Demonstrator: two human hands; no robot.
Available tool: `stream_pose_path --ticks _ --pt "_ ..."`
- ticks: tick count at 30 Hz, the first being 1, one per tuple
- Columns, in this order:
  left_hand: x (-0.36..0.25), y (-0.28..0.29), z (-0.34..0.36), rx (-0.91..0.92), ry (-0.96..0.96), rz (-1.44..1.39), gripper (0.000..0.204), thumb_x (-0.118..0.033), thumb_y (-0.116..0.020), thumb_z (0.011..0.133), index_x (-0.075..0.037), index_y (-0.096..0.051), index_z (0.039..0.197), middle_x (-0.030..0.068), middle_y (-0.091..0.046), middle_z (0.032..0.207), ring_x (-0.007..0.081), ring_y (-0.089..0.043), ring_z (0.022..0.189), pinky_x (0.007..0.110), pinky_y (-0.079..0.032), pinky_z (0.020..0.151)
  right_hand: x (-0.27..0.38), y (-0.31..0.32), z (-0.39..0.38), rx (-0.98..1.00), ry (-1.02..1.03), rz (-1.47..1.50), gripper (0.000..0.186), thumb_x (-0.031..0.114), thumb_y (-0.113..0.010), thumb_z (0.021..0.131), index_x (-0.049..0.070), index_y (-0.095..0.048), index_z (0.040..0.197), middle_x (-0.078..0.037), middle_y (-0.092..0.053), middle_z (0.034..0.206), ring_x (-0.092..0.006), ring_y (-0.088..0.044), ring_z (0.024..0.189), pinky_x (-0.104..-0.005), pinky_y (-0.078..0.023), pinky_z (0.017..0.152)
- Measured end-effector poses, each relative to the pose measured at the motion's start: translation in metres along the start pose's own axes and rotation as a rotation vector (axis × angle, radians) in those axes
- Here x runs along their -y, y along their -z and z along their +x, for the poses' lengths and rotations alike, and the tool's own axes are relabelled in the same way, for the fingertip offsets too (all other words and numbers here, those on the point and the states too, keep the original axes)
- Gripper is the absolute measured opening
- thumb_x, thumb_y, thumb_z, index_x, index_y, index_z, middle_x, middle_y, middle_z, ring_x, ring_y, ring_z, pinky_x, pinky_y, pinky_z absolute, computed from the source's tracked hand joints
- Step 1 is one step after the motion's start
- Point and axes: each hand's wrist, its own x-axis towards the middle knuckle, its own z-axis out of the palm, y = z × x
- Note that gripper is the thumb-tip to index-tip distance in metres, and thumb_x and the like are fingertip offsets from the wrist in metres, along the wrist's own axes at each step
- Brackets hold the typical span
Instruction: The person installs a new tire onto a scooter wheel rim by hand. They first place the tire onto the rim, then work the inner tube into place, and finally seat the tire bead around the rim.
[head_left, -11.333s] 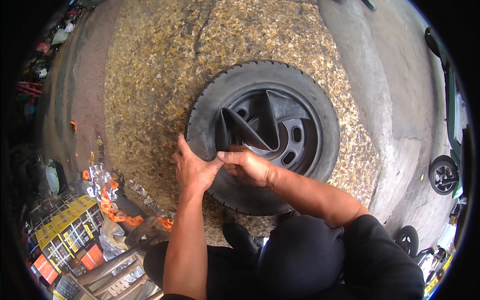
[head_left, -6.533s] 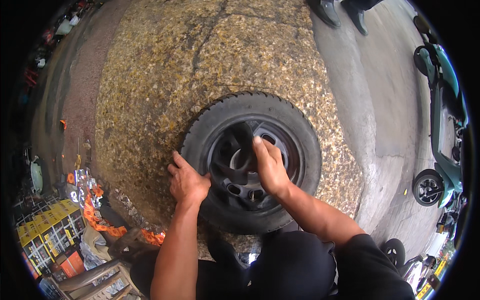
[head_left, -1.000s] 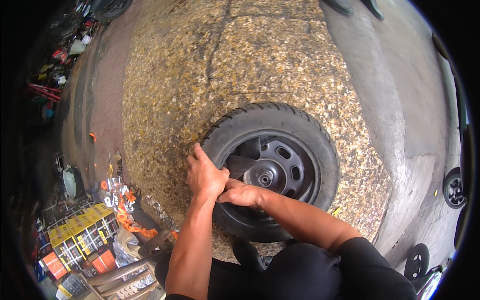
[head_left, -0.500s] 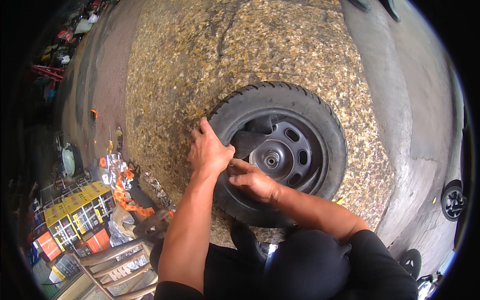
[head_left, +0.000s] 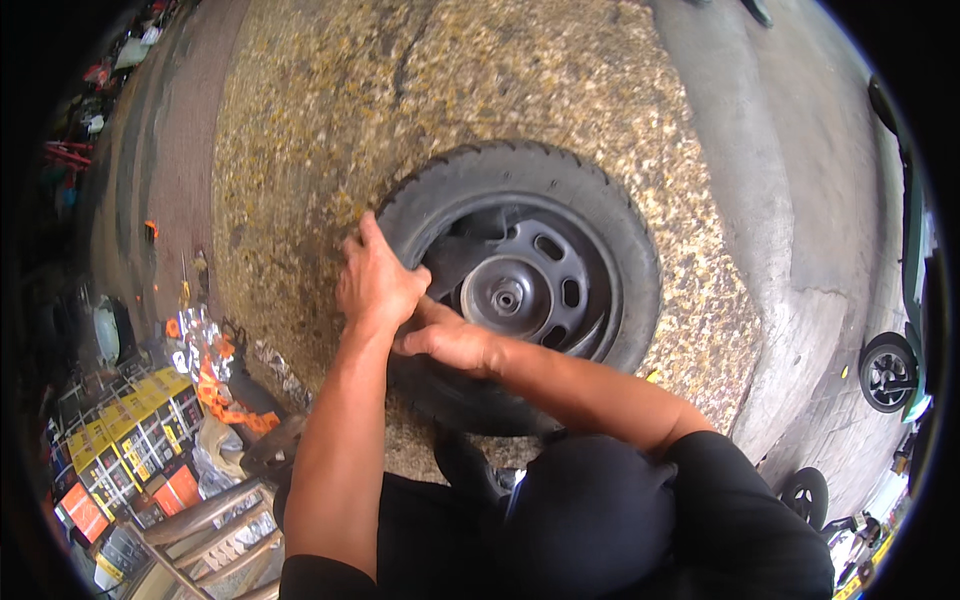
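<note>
A black tyre (head_left: 625,260) on a dark metal wheel rim (head_left: 560,250) lies flat on the ground in front of me. At its left side my left hand (head_left: 378,285) is closed over the sidewall, fingers toward the outer tread and thumb toward the rim. My right hand (head_left: 452,340) presses in just below it at the tyre's inner edge. Its fingers curl in behind the left wrist, so what they hold is hidden. A flat dark piece (head_left: 462,255) covers part of the rim's left side, beside the round hub (head_left: 507,297).
Yellow-and-black boxes (head_left: 130,420) and a wooden slatted chair (head_left: 205,530) stand at lower left, near orange and silver wrappings (head_left: 225,385). Speckled pavement (head_left: 310,120) surrounds the wheel. At right are a vehicle's wheel (head_left: 888,372) and another small wheel (head_left: 805,497).
The whole view has shifted, so the wheel and arms sit farther left. My right hand has slid left along the tyre, its fingers passing behind my left wrist. The left hand keeps its place.
</note>
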Motion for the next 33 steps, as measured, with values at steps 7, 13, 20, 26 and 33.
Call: stream_pose_path --ticks 7,13,20,26,33 --pt "0.005 -0.006 0.007 0.034 0.021 0.017 0.106 -0.031 -0.086 0.07 -0.011 -0.026 0.156 0.0245 -0.048 0.144 0.044 -0.055 0.128 0.052 -0.046 0.106 0.022 0.023 -0.099 -0.182 0.07 -0.913 0.038 0.013 -0.064 0.086 -0.001 -0.062 0.122 -0.027 -0.064 0.113 -0.0453 -0.064 0.104 -0.0503 -0.051 0.094" --pt "0.013 -0.011 0.006 -0.019 -0.018 -0.059 0.105 -0.027 -0.085 0.071 -0.013 -0.026 0.156 0.0235 -0.047 0.146 0.0424 -0.054 0.129 0.053 -0.046 0.105 -0.007 0.023 -0.12 -0.128 0.041 -1.395 0.044 0.013 -0.056 0.086 0.0 -0.061 0.128 -0.026 -0.064 0.113 -0.0414 -0.062 0.11 -0.0479 -0.049 0.097" --pt "0.013 -0.012 0.008 -0.005 0.008 -0.012 0.104 -0.027 -0.085 0.071 -0.013 -0.027 0.156 0.0237 -0.048 0.144 0.0427 -0.054 0.128 0.052 -0.046 0.105 0.004 0.017 -0.114 -0.071 -0.05 -1.395 0.044 0.013 -0.059 0.086 -0.001 -0.059 0.128 -0.025 -0.068 0.102 -0.0413 -0.067 0.099 -0.0497 -0.053 0.091" --pt "0.012 -0.008 0.005 0.011 -0.007 -0.069 0.103 -0.027 -0.085 0.071 -0.012 -0.027 0.155 0.0249 -0.046 0.145 0.0434 -0.053 0.129 0.055 -0.046 0.105 0.038 0.031 -0.065 -0.669 0.108 -0.614 0.045 0.021 -0.068 0.092 -0.009 -0.056 0.123 -0.026 -0.071 0.107 -0.0348 -0.072 0.096 -0.0409 -0.057 0.085" --pt "0.015 -0.016 0.007 -0.03 -0.026 -0.045 0.105 -0.024 -0.085 0.071 -0.011 -0.026 0.156 0.0238 -0.049 0.141 0.0444 -0.055 0.125 0.053 -0.049 0.101 0.051 0.066 -0.062 -0.642 0.077 -0.44 0.033 0.011 -0.062 0.093 -0.008 -0.06 0.12 -0.021 -0.072 0.093 -0.0281 -0.071 0.088 -0.0388 -0.055 0.076"
